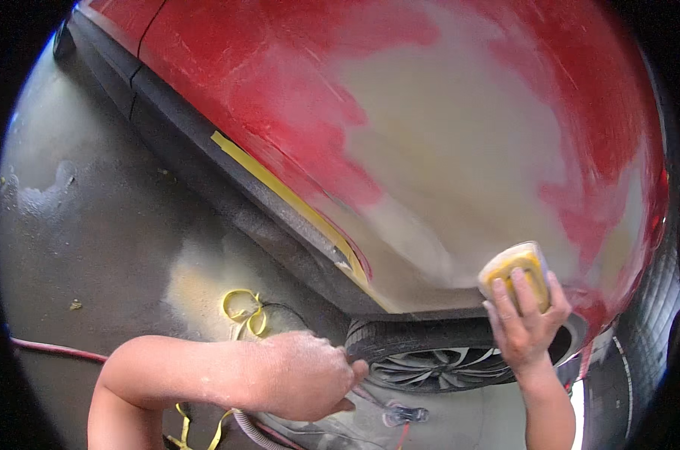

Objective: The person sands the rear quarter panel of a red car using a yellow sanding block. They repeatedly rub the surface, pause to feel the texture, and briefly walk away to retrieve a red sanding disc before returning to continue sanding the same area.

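My right hand (527, 322) grips a yellow sanding block (524, 270) with a pale edge, held at the red car panel (602, 112) just above the wheel arch. A broad beige sanded patch (445, 135) covers the panel's middle, with scuffed pink edges around it. My left hand (310, 375) is dusty and curled closed below the dark lower trim (167, 150), left of the wheel (430, 367); what its fingers hold, if anything, is hidden. Yellow masking tape (272, 180) runs along the trim's upper edge.
Loops of yellow tape (242, 304) and beige dust lie on the grey floor (85, 247). A red hose (55, 346) crosses the floor at left. A grey corrugated hose (257, 431) and a small black-and-clear object (406, 415) lie near the bottom.
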{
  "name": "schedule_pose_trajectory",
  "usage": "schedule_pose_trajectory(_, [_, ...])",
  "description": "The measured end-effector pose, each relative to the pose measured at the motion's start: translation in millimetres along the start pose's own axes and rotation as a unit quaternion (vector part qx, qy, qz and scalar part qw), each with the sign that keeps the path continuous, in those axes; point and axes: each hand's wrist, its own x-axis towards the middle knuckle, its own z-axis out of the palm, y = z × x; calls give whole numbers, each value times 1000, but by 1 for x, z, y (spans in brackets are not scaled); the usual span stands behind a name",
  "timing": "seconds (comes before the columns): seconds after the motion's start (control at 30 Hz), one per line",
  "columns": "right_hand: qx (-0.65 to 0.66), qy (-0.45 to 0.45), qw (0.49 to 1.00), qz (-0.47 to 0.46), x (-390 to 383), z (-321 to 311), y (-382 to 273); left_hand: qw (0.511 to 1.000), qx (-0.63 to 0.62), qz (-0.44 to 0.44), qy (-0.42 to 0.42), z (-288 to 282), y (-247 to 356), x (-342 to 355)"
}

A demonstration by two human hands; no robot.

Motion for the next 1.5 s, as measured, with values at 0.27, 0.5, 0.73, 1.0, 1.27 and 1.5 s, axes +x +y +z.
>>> schedule_pose_trajectory(0.27, [21,18,997,-71,141,22,-51,987,-90,102,81,-12,-40,-20])
schedule_pose_trajectory(0.5, [-29,-7,984,-176,122,8,-13,981,-115,112,111,-36,-58,-48])
schedule_pose_trajectory(0.73, [-37,-5,985,-166,183,8,-33,979,-112,82,150,-36,-68,-61])
schedule_pose_trajectory(1.0, [-56,1,975,-216,186,7,-10,982,-112,100,119,-31,-67,-46])
schedule_pose_trajectory(1.27, [-69,-92,962,-248,74,-7,11,982,-144,87,91,-39,-66,-53])
schedule_pose_trajectory(1.5, [-60,22,982,-178,206,9,-18,980,-154,107,62,-30,-58,-42])
